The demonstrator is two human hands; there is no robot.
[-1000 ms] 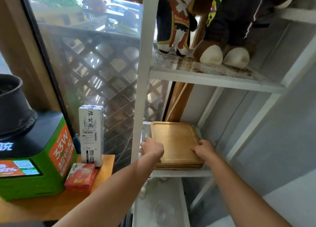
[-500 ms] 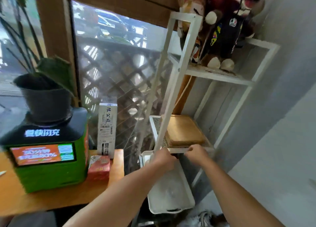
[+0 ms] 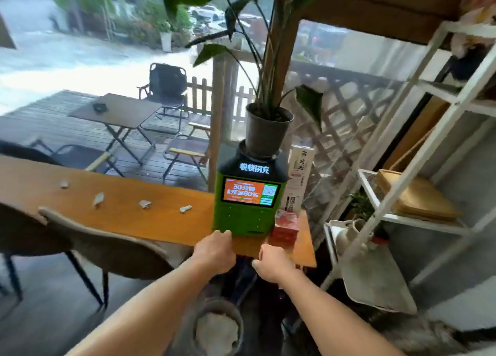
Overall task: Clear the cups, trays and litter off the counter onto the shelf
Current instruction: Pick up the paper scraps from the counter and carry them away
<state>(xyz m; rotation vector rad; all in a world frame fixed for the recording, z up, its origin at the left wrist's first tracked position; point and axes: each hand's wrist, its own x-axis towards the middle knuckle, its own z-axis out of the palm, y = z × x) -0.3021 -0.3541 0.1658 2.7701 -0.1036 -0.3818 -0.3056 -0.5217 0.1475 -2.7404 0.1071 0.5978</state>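
A stack of wooden trays [image 3: 418, 197] lies on the middle level of the white shelf [image 3: 397, 218] at the right. Several crumpled scraps of paper litter [image 3: 145, 204] are scattered along the wooden counter [image 3: 128, 216]. My left hand [image 3: 214, 251] and my right hand [image 3: 273, 261] hover side by side over the counter's near edge, in front of a green charging kiosk. Their fingers are loosely curled and neither holds anything.
The green kiosk [image 3: 248, 202] carries a potted plant [image 3: 267, 130]. A tall white box [image 3: 299, 178] and a red packet [image 3: 285, 228] stand beside it. Brown chairs [image 3: 102, 245] sit at the counter. A bin with paper [image 3: 217, 329] stands on the floor below.
My hands have let go of the trays, left the shelf and drawn back left to the counter's edge. My view has swung left, bringing the counter and its litter into sight.
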